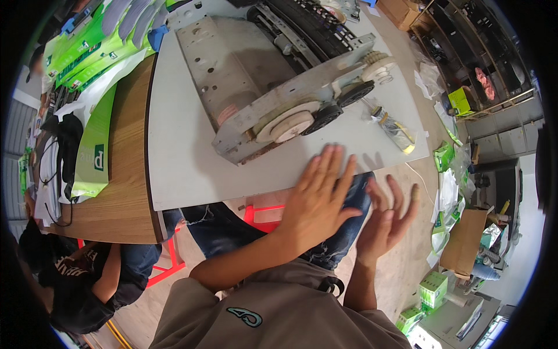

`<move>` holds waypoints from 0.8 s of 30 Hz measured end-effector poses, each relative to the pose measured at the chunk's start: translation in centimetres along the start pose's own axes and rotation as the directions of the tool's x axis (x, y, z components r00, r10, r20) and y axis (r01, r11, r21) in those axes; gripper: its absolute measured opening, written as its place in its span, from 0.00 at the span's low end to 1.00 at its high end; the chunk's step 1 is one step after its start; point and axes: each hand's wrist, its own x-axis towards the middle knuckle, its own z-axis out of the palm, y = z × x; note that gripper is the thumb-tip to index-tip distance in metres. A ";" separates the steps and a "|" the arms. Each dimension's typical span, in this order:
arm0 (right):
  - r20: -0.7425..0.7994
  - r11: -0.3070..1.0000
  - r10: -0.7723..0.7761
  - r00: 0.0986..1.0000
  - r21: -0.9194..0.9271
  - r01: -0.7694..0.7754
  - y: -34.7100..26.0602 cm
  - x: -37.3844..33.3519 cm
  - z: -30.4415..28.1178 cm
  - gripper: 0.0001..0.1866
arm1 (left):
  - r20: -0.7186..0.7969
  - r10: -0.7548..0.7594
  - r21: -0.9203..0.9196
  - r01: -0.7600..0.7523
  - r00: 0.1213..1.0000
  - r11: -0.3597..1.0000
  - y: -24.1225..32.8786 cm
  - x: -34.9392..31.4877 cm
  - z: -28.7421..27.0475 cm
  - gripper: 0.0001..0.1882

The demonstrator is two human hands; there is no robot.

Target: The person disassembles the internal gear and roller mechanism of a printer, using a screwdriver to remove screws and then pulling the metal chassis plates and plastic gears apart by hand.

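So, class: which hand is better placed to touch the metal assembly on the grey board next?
Probably the left hand: it lies flat over the board's edge, close to the assembly. The right hand is open, off the board.

The one camera sat on the person's head and looked straight down. The grey board (pixel 192 174) lay close below, toward twelve o'clock. Both hands came in from six o'clock. Edges curved near the rim.

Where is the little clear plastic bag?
In the head view, the small clear plastic bag lies on the grey board, right of the metal gear assembly and beyond the right hand.
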 end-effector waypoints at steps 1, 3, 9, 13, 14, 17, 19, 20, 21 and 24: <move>-0.067 0.994 -0.049 0.997 -0.104 0.042 0.1 0.6 -0.6 0.33 | -0.025 0.034 -0.010 -0.034 0.999 0.999 0.3 0.7 0.8 0.46; -0.074 0.968 -0.108 0.991 -0.235 0.088 -0.2 2.7 -1.6 0.31 | -0.022 0.074 -0.114 -0.076 0.997 0.990 0.9 1.2 2.1 0.46; 0.106 0.707 -0.171 0.980 -0.679 0.197 -0.8 8.7 -3.9 0.27 | 0.065 0.175 -0.747 -0.069 0.982 0.661 2.1 -4.1 3.3 0.38; 0.215 0.546 -0.068 0.974 -0.809 0.217 1.0 10.3 -3.2 0.28 | -0.062 0.071 -0.607 -0.094 0.996 0.789 0.4 -7.0 -1.6 0.28; 0.249 0.504 -0.046 0.967 -0.831 0.238 1.4 10.5 -3.0 0.28 | -0.052 -0.024 -0.630 -0.014 0.998 0.777 -0.2 -7.6 -2.8 0.25; 0.219 0.548 -0.004 0.976 -0.815 0.185 2.2 10.7 -2.4 0.26 | -0.249 -0.167 -0.596 -0.015 0.954 0.803 -2.3 -8.8 -5.9 0.17; 0.192 0.541 -0.028 0.981 -0.822 0.176 2.8 10.9 -2.7 0.23 | -0.346 -0.238 -0.536 0.017 0.907 0.844 -3.5 -8.9 -6.9 0.15; 0.193 0.541 -0.026 0.981 -0.822 0.176 2.7 10.7 -2.8 0.23 | -0.421 -0.317 -0.487 0.082 0.850 0.869 -4.3 -8.6 -7.0 0.16; 0.168 0.537 -0.025 0.986 -0.829 0.155 2.5 10.4 -2.9 0.23 | -0.496 -0.383 -0.442 0.153 0.779 0.884 -5.0 -8.2 -7.0 0.17; 0.115 0.515 -0.007 0.993 -0.851 0.102 1.2 9.1 -4.2 0.24 | -0.585 -0.399 -0.427 0.149 0.706 0.892 -7.2 -6.4 -6.5 0.24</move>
